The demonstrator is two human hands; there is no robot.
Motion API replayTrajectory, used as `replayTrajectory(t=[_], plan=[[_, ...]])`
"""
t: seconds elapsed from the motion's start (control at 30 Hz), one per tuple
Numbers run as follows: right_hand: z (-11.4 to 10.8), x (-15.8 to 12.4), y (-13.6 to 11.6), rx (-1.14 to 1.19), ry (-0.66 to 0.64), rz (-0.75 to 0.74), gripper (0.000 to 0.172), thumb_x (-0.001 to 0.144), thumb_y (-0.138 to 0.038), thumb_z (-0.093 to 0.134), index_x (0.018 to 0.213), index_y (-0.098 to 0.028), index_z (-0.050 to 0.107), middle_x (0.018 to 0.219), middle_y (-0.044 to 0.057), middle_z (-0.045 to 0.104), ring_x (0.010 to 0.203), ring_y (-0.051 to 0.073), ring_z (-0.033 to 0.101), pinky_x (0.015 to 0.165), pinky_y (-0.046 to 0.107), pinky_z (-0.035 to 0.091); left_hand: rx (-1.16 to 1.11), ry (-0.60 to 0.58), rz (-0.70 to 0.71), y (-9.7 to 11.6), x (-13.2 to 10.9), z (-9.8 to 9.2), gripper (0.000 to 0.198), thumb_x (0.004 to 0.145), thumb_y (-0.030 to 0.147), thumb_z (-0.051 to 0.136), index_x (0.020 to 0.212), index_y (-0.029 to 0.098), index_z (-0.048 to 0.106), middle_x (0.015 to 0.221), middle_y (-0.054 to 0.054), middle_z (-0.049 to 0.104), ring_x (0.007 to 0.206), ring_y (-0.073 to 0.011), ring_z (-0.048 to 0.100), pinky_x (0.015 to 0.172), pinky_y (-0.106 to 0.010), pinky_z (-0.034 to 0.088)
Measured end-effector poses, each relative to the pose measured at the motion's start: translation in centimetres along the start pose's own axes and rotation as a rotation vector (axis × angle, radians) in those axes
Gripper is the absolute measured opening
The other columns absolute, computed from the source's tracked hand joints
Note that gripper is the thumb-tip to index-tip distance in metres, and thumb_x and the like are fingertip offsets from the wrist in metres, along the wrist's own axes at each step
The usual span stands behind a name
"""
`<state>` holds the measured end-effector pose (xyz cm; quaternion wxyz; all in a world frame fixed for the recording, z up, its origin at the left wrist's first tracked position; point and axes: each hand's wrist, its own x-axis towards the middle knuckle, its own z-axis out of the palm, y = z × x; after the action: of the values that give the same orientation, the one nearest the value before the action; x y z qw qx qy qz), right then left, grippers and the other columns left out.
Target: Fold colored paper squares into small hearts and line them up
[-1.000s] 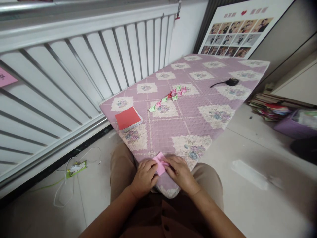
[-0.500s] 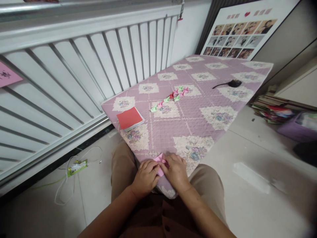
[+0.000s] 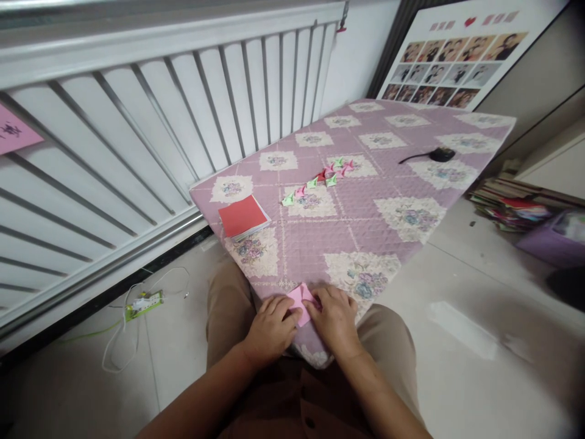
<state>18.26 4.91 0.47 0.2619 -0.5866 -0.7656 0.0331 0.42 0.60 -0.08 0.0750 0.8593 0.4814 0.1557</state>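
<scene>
A small folded pink paper (image 3: 301,305) lies at the near corner of the cloth-covered table (image 3: 311,238). My left hand (image 3: 273,324) grips its left edge, thumb and fingers closed on it. On the other side my right hand (image 3: 334,314) pinches the paper's right part, fingers bent over a raised flap. The fingertips cover both side edges. Farther up the cloth, several small folded paper pieces (image 3: 312,183) in green, pink and red stand in a slanting row. A stack of square paper with a red top sheet (image 3: 243,216) rests near the left edge.
A black object with a cord (image 3: 441,155) lies at the table's far right. The white radiator (image 3: 256,91) runs along the left side. On the floor are a power strip (image 3: 144,305) with cables and a purple bin (image 3: 555,238). A photo board (image 3: 452,61) leans at the back.
The right thumb has shifted off the paper's middle toward the right, baring more of the pink surface. Both hands still hold the paper. The whole view has shifted slightly.
</scene>
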Motion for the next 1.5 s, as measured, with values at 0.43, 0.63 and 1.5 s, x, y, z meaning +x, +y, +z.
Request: replayTrajectory(t=[0.43,0.63,1.5], plan=[[-0.4,-0.4,2.3,-0.030,-0.071,0.025,0.012,0.082,-0.037,0.062,0.087,-0.026,0.063,0.089,0.003,0.062,0.086,0.024,0.053,0.077,0.039,0.032,0.002,-0.025,0.065,-0.5,-0.3,-0.4,0.035,0.088,0.025,0.053,0.123,0.028,0.056,0.127,-0.009,0.049,0.119,-0.0253,0.043,0.104,-0.047,0.035],[-1.1,-0.7,3.5,-0.024,-0.071,-0.003,0.020,0.083,-0.035,0.060,0.102,-0.028,0.060,0.098,0.005,0.064,0.091,0.026,0.055,0.075,0.039,0.035,0.004,-0.004,0.081,-0.6,-0.5,-0.3,0.036,0.089,0.025,0.051,0.124,0.031,0.055,0.129,-0.007,0.047,0.120,-0.0245,0.041,0.105,-0.044,0.034],[-0.8,-0.1,1.8,0.071,-0.093,-0.372,0.007,0.086,-0.020,0.057,0.084,-0.021,0.064,0.088,0.004,0.064,0.089,0.020,0.051,0.088,0.038,0.029,-0.019,-0.008,0.067,-0.4,-0.5,-0.7,0.034,0.089,0.025,0.052,0.122,0.030,0.056,0.129,-0.006,0.046,0.120,-0.0239,0.040,0.106,-0.044,0.034]])
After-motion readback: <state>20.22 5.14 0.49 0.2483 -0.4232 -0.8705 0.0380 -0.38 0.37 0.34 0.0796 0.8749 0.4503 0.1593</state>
